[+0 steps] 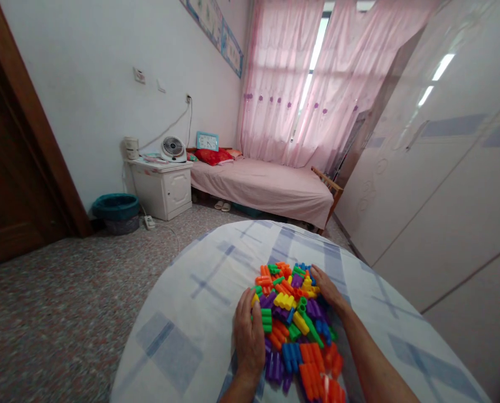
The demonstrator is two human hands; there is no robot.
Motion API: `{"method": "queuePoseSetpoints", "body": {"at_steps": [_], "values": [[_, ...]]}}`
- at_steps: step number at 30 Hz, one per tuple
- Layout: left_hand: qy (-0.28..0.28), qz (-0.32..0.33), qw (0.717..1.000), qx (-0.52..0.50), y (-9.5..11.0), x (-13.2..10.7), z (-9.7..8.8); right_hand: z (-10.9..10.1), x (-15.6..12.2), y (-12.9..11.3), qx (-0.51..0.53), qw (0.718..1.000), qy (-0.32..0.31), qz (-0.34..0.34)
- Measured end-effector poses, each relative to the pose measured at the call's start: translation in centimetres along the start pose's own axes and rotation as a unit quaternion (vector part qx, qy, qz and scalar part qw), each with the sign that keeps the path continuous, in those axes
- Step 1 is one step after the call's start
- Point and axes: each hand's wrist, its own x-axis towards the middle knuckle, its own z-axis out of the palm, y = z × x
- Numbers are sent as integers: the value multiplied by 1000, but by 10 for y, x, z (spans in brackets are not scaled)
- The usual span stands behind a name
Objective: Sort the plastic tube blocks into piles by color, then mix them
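Observation:
A heap of plastic tube-shaped building blocks point(284, 302) in orange, green, yellow, purple and blue lies on the round table. Along the heap's left side rests my left hand point(249, 330), fingers extended and lightly curved against the outer blocks, near a green block point(266, 320). On the far right side, my right hand point(328, 291) lies with its fingers stretched towards some blue blocks at the back. Neither hand appears to grip a block. Closer to me are a blue block point(292, 357) and several orange blocks point(311, 380).
A checked cloth point(199, 291) covers the table point(170, 358). Beyond it stand a pink-covered bed point(262, 179), a white cabinet point(161, 187) with a fan point(173, 146), and a teal-lined bin point(116, 210). A tall white wardrobe point(434, 184) lines the right side.

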Motion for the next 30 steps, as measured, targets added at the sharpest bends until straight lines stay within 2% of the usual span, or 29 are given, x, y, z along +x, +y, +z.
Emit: {"method": "queuePoseSetpoints", "body": {"at_steps": [5, 11, 16, 19, 25, 30], "values": [[-4, 0, 1000, -7, 1, 1, 0, 12, -11, 4, 17, 997, -80, -6], [6, 10, 1000, -21, 5, 3, -2, 0, -37, 5, 25, 994, -109, -16], [9, 20, 1000, -19, 3, 6, -2, -19, -58, 13, 17, 999, -43, 20], [10, 23, 999, -21, 3, 7, -1, -23, -76, 15, 20, 998, -10, 51], [3, 23, 999, -27, 4, 7, -3, -24, -108, 2, 51, 994, 40, 93], [-6, 36, 999, -30, 5, 8, -5, -40, -146, -6, 44, 982, 101, 155]]}}
